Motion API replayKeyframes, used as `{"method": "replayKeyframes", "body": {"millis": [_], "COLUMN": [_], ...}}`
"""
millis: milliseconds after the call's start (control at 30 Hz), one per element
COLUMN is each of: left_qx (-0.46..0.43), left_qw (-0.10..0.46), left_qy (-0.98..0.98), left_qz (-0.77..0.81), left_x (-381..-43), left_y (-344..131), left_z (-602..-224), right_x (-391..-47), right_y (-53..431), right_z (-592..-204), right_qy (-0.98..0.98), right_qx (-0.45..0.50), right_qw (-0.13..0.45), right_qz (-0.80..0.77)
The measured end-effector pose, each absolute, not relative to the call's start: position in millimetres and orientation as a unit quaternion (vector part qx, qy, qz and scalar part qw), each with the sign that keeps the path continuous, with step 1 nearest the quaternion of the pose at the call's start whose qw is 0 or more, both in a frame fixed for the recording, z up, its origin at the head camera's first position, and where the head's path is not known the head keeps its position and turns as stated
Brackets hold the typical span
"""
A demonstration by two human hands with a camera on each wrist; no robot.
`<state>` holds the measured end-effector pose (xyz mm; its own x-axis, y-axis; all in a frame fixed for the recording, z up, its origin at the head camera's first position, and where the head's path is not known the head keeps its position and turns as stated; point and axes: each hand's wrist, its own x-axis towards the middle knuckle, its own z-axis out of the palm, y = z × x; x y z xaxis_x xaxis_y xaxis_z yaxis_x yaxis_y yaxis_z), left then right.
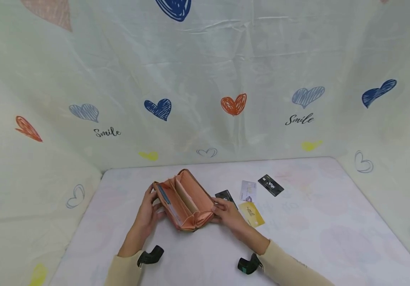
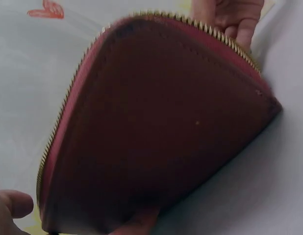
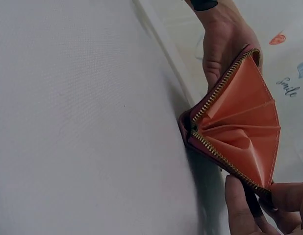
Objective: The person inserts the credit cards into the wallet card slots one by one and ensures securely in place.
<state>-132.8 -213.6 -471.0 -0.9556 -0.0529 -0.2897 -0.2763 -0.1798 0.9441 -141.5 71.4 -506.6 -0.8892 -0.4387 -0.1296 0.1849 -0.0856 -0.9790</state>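
Observation:
An unzipped wallet (image 1: 199, 192) with a salmon-pink lining is spread wide between both hands, its compartments facing up. My left hand (image 1: 147, 217) grips its left side, fingers behind the outer cover and thumb at the lower edge. At the right edge my right hand (image 1: 231, 217) pinches the other cover between thumb and fingers. A bluish card (image 1: 163, 194) shows in the left pocket. The left wrist view has the dark maroon outside (image 2: 137, 122) and its gold zipper teeth (image 2: 73, 93). Folded orange gusset (image 3: 244, 127) fills the wallet's end in the right wrist view.
Right of the wallet lie a black card (image 1: 225, 194) partly behind the right hand, a silvery card (image 1: 248, 190), a gold card (image 1: 252, 214) and a black VIP card (image 1: 271, 185). A white cloth covers the table (image 1: 308, 238); heart-printed sheeting (image 1: 197, 71) hangs behind.

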Motion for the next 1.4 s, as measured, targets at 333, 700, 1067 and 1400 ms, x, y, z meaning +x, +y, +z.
{"method": "replayKeyframes", "body": {"millis": [333, 700, 1067, 1400], "left_qx": [-0.116, -0.128, -0.171, -0.197], "left_qw": [0.092, 0.041, -0.036, -0.082], "left_qy": [0.557, 0.549, 0.51, 0.534], "left_qz": [0.817, 0.825, 0.842, 0.818], "left_x": [-143.4, -142.6, -123.2, -104.5], "left_y": [-221.4, -221.6, -207.4, -192.6], "left_z": [-483.9, -490.7, -486.0, -487.2], "right_x": [-143.8, -140.5, -158.8, -167.9], "right_y": [75.1, 74.4, 70.8, 68.8], "right_z": [-506.5, -508.7, -506.1, -506.1], "right_qy": [0.629, 0.629, 0.625, 0.655], "right_qx": [-0.112, -0.116, -0.046, -0.047], "right_qw": [0.244, 0.25, 0.196, 0.158], "right_qz": [-0.729, -0.727, -0.755, -0.737]}}
